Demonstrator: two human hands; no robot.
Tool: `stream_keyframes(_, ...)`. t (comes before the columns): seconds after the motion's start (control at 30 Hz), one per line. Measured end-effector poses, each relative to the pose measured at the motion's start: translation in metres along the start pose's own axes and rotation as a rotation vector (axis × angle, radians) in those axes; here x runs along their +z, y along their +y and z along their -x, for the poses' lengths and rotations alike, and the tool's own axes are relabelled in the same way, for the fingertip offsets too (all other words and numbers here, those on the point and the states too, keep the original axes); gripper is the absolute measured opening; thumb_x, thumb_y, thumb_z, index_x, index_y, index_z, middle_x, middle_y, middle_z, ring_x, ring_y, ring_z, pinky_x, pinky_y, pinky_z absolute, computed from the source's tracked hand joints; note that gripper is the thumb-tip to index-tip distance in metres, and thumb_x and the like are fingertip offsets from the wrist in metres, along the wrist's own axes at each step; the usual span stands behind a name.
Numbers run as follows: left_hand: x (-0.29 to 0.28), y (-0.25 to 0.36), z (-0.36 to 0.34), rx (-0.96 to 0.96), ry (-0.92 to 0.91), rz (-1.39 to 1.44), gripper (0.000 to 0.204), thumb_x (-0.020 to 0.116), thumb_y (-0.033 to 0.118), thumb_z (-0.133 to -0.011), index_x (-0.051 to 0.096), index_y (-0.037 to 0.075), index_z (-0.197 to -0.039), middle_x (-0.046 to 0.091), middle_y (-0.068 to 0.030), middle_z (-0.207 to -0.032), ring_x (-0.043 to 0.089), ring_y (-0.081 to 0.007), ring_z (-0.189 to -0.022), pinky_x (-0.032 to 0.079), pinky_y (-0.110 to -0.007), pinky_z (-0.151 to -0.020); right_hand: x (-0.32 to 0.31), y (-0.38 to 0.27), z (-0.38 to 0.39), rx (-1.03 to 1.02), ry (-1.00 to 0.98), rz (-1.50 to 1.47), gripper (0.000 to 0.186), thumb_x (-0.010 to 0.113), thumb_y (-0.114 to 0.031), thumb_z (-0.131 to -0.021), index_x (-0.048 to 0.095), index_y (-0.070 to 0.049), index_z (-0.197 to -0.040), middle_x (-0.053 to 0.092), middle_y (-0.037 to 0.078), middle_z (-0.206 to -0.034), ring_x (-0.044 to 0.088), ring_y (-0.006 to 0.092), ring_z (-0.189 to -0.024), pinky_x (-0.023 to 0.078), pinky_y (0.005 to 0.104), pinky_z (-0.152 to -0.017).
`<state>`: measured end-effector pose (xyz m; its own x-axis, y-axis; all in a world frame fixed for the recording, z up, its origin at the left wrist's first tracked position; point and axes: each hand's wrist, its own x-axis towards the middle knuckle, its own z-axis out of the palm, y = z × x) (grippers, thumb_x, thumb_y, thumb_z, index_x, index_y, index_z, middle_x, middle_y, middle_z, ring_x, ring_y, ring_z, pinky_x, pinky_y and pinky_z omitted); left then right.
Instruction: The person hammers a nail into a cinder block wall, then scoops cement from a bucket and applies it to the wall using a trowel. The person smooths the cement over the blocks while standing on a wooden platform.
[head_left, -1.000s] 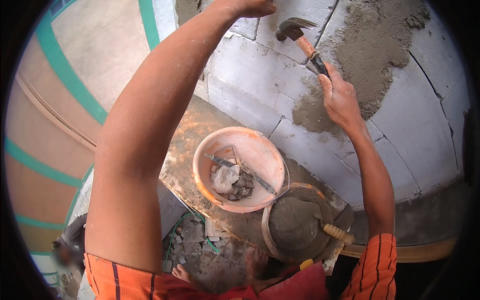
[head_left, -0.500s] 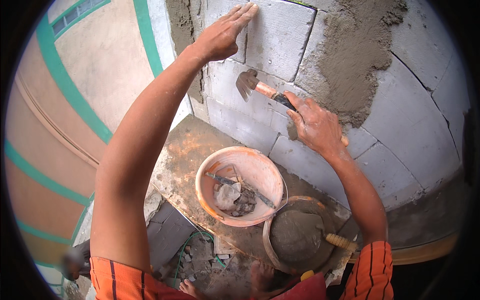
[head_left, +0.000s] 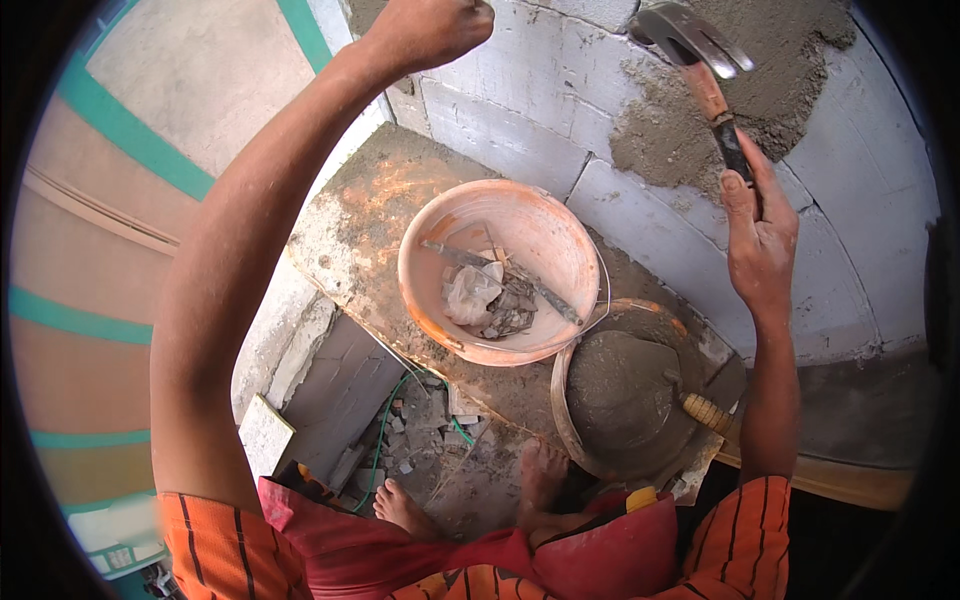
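Note:
My right hand [head_left: 762, 235] grips a claw hammer [head_left: 708, 95] by its dark handle grip. The hammer is raised at the upper right, its metal head in front of the block wall [head_left: 505, 85] and the grey mortar patch [head_left: 660, 140]. At the top edge my left hand [head_left: 430, 32] is closed, fingers curled, close to the wall. What it holds, if anything, is hidden and partly cut off by the frame. Below stands a pinkish bucket [head_left: 560, 235] with a dark stick, crumpled plastic and scraps inside.
Beside that bucket, a second bucket [head_left: 562, 405] holds wet grey mortar [head_left: 625, 380] and a tool with a ribbed handle [head_left: 708, 412]. Both stand on a mortar-stained platform [head_left: 365, 215]. Rubble [head_left: 425, 425] and a green cord [head_left: 378, 440] lie by my bare feet.
My right hand has swung the hammer up and to the right. My left hand has gone from stretched fingers on the wall to a closed shape. The view has tilted lower.

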<state>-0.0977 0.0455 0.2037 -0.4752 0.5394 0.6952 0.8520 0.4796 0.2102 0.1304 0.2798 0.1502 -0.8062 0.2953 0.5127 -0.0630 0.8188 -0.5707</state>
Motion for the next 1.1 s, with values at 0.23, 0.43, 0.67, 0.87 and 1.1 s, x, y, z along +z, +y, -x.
stream_keyframes(0.23,-0.024,0.068,0.190,-0.432,-1.835,1.083,0.020,0.065,0.013,-0.084,0.067,0.000,-0.099,0.070,-0.0117,-0.089,0.067,-0.0156,-0.076,0.053,-0.033,-0.071,-0.054,0.027,0.096,0.269,0.060,-0.309,0.051,0.045,-0.034,-0.101,0.042,0.001,-0.139,0.048,-0.002,-0.075,0.037,0.0011,-0.054,0.031,0.0175,-0.045)
stream_keyframes(0.43,0.077,0.103,0.341,0.210,-1.234,0.137,0.032,0.057,0.013,-0.084,0.060,0.003,-0.114,0.063,-0.0153,-0.111,0.063,-0.0342,-0.102,0.052,-0.043,-0.086,-0.043,0.008,0.110,0.298,0.069,-0.351,0.055,0.048,-0.036,-0.099,0.041,0.004,-0.136,0.048,-0.001,-0.073,0.038,0.0018,-0.053,0.031,0.0173,-0.045)
stream_keyframes(0.67,0.138,0.094,0.352,-0.092,-0.725,0.352,0.046,0.043,0.029,-0.096,0.044,0.017,-0.140,0.048,-0.0130,-0.140,0.046,-0.0299,-0.128,0.034,-0.044,-0.109,-0.046,-0.003,0.099,0.303,0.006,-0.530,0.054,0.056,-0.034,-0.096,0.044,0.004,-0.132,0.051,-0.001,-0.073,0.041,0.0034,-0.058,0.033,0.0189,-0.051)
stream_keyframes(0.87,0.107,0.117,0.322,-0.217,-1.029,0.304,0.042,0.043,0.033,-0.097,0.051,0.016,-0.134,0.058,-0.0147,-0.126,0.053,-0.0321,-0.119,0.040,-0.045,-0.102,-0.048,-0.010,0.094,0.324,0.032,-0.584,0.056,0.055,-0.036,-0.096,0.044,0.004,-0.132,0.049,-0.002,-0.072,0.040,0.0031,-0.055,0.032,0.0179,-0.048)
stream_keyframes(1.1,0.002,0.107,0.292,-0.045,-1.462,1.054,0.029,0.051,0.009,-0.085,0.067,0.000,-0.108,0.064,-0.0142,-0.080,0.065,-0.0261,-0.087,0.048,-0.040,-0.082,-0.068,-0.020,0.078,0.232,0.041,-0.594,0.052,0.052,-0.035,-0.098,0.044,0.002,-0.133,0.048,-0.003,-0.069,0.038,0.0024,-0.054,0.031,0.0191,-0.047)
